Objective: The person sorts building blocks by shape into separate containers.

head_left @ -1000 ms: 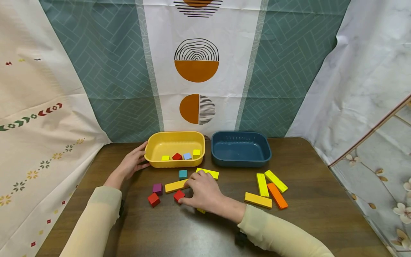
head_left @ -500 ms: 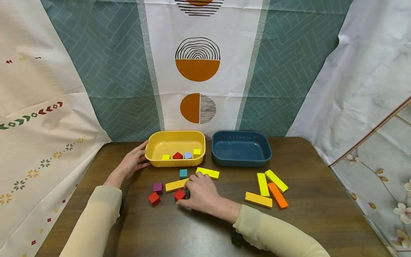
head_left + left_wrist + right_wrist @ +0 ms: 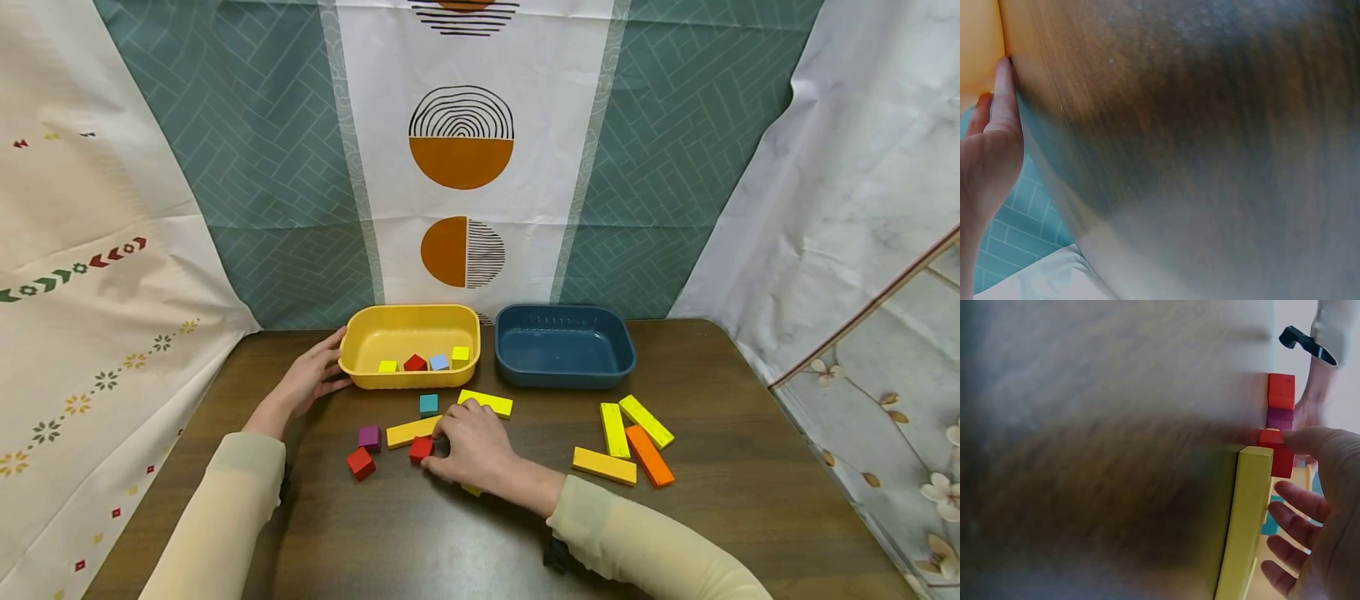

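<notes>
My left hand (image 3: 307,379), fingers straight, rests against the left end of the yellow tub (image 3: 408,381). In the left wrist view its fingertips touch the tub's side (image 3: 979,47). My right hand (image 3: 480,446) pinches a red cube (image 3: 421,450) on the table, thumb on one side and index fingertip close at the other. A yellow block (image 3: 1244,519) lies beside that cube, mostly hidden under the hand in the head view. Around it are an amber block (image 3: 411,432), a teal cube (image 3: 428,405), a purple cube (image 3: 369,438) and another red cube (image 3: 361,464).
Several small cubes, including a blue one (image 3: 438,362), lie in the yellow tub. Right of it stands a dark blue tub (image 3: 565,381). Long blocks lie at the right, among them an orange one (image 3: 649,456). A yellow block (image 3: 486,403) lies behind my right hand.
My right hand dips left, then comes back slightly right, its thumb now closer on the red cube. That cube has turned a little and shifted slightly away from me. My left hand stays put.
</notes>
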Demonstrator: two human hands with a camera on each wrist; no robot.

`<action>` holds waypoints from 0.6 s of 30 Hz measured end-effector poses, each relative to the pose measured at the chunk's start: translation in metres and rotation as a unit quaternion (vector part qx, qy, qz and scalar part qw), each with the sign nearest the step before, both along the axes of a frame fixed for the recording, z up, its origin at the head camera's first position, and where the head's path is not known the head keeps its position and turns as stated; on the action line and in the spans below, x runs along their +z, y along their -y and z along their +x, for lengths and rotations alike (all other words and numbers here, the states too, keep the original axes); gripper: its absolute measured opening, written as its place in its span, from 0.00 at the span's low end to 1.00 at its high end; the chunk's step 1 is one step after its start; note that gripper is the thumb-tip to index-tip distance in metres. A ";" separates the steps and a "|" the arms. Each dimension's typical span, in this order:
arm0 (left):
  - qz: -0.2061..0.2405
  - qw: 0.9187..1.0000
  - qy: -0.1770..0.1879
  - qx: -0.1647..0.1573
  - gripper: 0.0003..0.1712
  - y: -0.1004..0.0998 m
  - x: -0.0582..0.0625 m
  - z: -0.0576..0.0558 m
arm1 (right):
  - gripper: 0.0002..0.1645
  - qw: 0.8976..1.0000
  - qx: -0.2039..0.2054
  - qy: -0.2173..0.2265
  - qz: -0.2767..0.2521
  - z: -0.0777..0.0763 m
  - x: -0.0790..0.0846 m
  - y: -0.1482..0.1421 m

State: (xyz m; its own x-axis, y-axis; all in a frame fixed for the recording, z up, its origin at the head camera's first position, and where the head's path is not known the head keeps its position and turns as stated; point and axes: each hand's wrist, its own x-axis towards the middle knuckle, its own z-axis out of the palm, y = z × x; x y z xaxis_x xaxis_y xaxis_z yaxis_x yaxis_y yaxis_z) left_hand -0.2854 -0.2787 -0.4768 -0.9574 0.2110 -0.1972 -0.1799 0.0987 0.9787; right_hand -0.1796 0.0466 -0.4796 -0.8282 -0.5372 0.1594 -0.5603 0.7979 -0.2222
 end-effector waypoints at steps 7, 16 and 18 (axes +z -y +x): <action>-0.004 1.000 0.000 0.002 0.33 -0.001 0.001 0.001 | 0.23 1.000 -0.005 0.009 -0.022 -0.002 -0.001 -0.001; -0.007 1.000 0.004 0.004 0.34 -0.001 0.000 0.000 | 0.21 0.999 -0.001 0.011 -0.041 -0.002 -0.005 0.000; -0.006 1.000 0.004 0.004 0.34 0.000 -0.001 0.000 | 0.21 0.999 0.001 0.008 -0.047 -0.002 -0.005 0.000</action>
State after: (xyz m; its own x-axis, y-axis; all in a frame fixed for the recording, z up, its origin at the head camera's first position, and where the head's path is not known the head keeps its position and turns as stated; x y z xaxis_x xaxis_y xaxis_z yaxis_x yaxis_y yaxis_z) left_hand -0.2855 -0.2782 -0.4773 -0.9573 0.2006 -0.2082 -0.1893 0.1094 0.9758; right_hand -0.1815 0.0469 -0.4847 -0.8299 -0.5225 0.1958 -0.5579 0.7718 -0.3050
